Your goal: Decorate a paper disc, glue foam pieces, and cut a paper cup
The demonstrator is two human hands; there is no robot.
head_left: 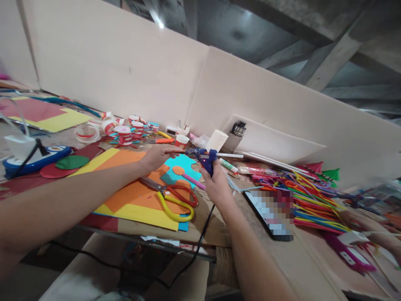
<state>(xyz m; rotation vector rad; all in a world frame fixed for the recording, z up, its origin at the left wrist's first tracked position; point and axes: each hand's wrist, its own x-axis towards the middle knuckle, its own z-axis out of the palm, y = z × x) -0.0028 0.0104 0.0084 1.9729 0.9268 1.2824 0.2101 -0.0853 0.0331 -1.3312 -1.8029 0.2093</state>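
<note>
My right hand (214, 182) is wrapped round the handle of a blue hot glue gun (208, 161), with a white glue stick (232, 155) protruding from its back. The gun's nozzle points left, towards my left hand (158, 159). That hand's fingers are pinched together near the nozzle; what they hold, if anything, is too small to make out. Below lie a cyan paper piece (184, 164), an orange paper disc (178, 170) and a purple strip (194, 181). Scissors (178, 207) with one red and one yellow handle rest on orange paper (119, 202) and yellow sheets.
Small red-and-white paper rolls (123, 136) cluster at the back left, beyond a blue power strip (53, 154). A phone (269, 215) and colourful pipe cleaners (310, 200) lie right, near another person's hand (360, 219). A bottle (234, 136) stands by the partition. The gun's black cord (205, 230) hangs over the edge.
</note>
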